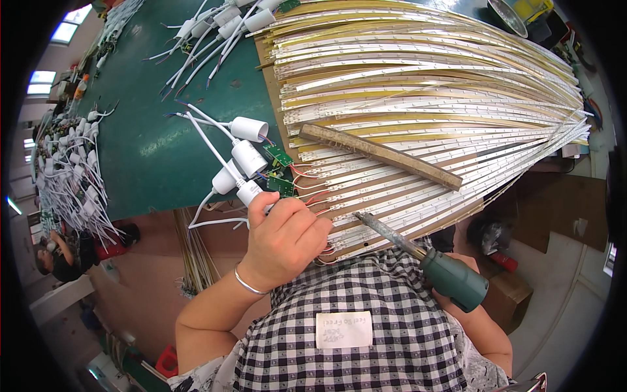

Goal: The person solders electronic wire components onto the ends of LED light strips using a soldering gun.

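My left hand (287, 232) is closed at the near left edge of the LED strips (392, 189), its fingertips hiding what they pinch. Touching its fingers is a white cylindrical housing (249, 191) with a cable. More white housings (249, 157) lie just beyond, with small green circuit boards (279, 155) and red wires (318, 198) running to the strip ends. My right hand (465, 262), partly hidden behind the handle, grips a soldering iron (450, 277) with a dark green handle. The iron's metal shaft slants up and left, its tip over the nearer strips.
A narrow wooden bar (382, 157) lies across the strips. More white housings with cables rest on the green tabletop (157, 157) at the back, and a large heap of them (72, 170) is at the far left. A round metal dish (507, 17) sits at the far right. Another person (62, 255) is at left.
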### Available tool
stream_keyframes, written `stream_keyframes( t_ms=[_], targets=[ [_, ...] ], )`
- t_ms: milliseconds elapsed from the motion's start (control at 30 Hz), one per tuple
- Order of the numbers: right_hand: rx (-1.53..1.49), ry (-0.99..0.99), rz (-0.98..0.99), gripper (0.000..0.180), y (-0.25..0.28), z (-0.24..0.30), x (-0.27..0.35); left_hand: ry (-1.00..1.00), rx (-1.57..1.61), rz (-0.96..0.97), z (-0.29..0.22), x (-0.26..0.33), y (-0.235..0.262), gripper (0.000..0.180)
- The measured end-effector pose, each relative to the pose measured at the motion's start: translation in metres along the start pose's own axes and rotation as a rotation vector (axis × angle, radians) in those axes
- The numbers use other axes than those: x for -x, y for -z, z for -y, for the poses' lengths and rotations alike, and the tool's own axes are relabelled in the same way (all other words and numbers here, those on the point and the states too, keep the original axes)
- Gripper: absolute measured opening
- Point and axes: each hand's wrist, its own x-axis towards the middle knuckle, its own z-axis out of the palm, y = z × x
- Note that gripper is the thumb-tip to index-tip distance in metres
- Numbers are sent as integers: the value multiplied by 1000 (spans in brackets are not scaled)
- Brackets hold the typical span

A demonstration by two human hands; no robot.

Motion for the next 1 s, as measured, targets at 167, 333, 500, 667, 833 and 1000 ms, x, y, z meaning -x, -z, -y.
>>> stream_keyframes(
  t_ms=[167, 333, 500, 667, 833, 1000],
  targets=[
    [43, 9, -48, 46, 0, 4, -2, 53, 29, -96, -5, -3, -13, 18],
    [-76, -66, -10, 45, -2, -2, 3, 93, -17, -141, -9, -6, -18, 19],
    [67, 2, 20, 41, 1, 1, -1, 116, -55, -139, -11, -7, -20, 19],
    [-21, 27, -136, 39, -2, 10, -7, 118, -55, -134, -11, -6, -20, 19],
    [48, 112, -83, 41, 3, 11, -14, 113, -46, -120, -11, -8, -17, 18],
    [74, 78, -56, 38, 2, 8, -14, 119, -36, -112, -10, -8, -17, 17]
  ],
)
